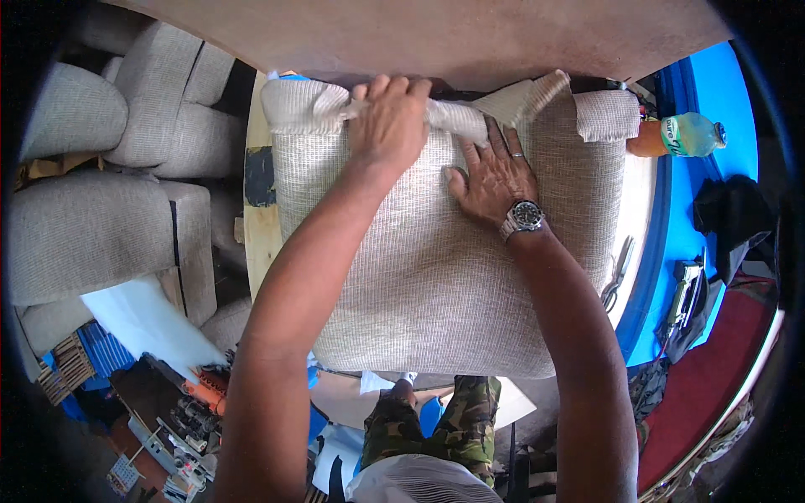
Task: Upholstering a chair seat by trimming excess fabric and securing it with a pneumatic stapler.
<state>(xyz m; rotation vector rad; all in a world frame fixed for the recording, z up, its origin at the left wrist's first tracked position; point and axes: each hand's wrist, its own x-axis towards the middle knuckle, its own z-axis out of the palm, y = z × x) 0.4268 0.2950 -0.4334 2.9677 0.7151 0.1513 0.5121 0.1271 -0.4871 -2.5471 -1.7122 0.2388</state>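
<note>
A cushion covered in beige woven upholstery fabric (411,285) lies in front of me on a wooden table (262,243). Along its far side the loose edge of the fabric is turned up in uneven flaps (537,99). My left hand (388,121) is closed over that far edge, gripping the fabric, with the fingertips bent toward the back. To its right, my right hand (499,176) rests flat on the cushion top, thumb apart and fingers stretched toward the folded edge. On the right wrist is a metal-banded watch (526,215).
A brown board (436,38) stands just behind the cushion. To the right are scissors (618,272), a bottle of amber liquid (683,136) lying down, blue sheets (728,92) and a staple gun (683,293). Upholstered pieces (84,235) are piled at left.
</note>
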